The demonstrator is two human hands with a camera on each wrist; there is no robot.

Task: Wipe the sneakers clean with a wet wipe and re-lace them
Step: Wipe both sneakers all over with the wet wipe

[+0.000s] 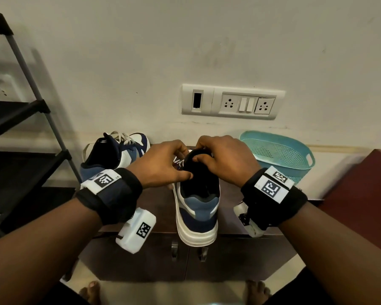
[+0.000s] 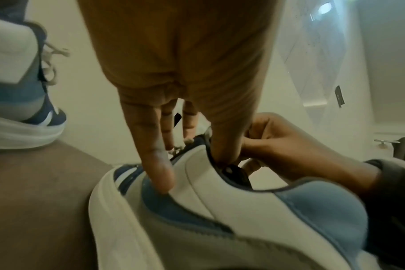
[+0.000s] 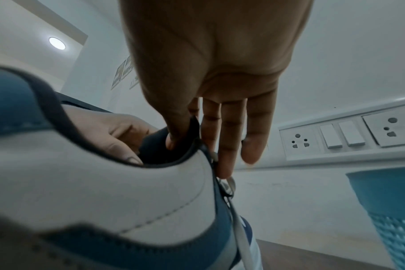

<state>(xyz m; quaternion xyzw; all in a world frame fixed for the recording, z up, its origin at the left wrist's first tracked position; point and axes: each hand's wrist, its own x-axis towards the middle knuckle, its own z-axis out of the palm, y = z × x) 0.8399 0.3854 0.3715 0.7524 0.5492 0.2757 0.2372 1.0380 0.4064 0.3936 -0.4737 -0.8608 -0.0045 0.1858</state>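
A white and blue sneaker (image 1: 198, 213) (image 2: 220, 201) (image 3: 104, 182) stands on the dark cabinet top (image 1: 161, 201), heel toward me. My left hand (image 1: 176, 170) (image 2: 187, 149) grips its left collar edge, thumb inside the opening and fingers outside on the upper. My right hand (image 1: 204, 155) (image 3: 197, 155) pinches the black tongue (image 1: 194, 158) (image 3: 155, 144) between thumb and fingers. A white lace (image 1: 178, 162) (image 3: 240, 228) shows between the hands and hangs down the right side. The second sneaker (image 1: 117, 155) (image 2: 16, 91), with laces in it, stands at the back left. No wipe is in view.
A teal perforated basket (image 1: 279, 155) (image 3: 386, 201) stands at the back right against the wall. A black shoe rack (image 1: 20, 128) is at the left. A switch and socket panel (image 1: 231, 103) is on the wall. A dark red surface (image 1: 365, 194) lies to the right.
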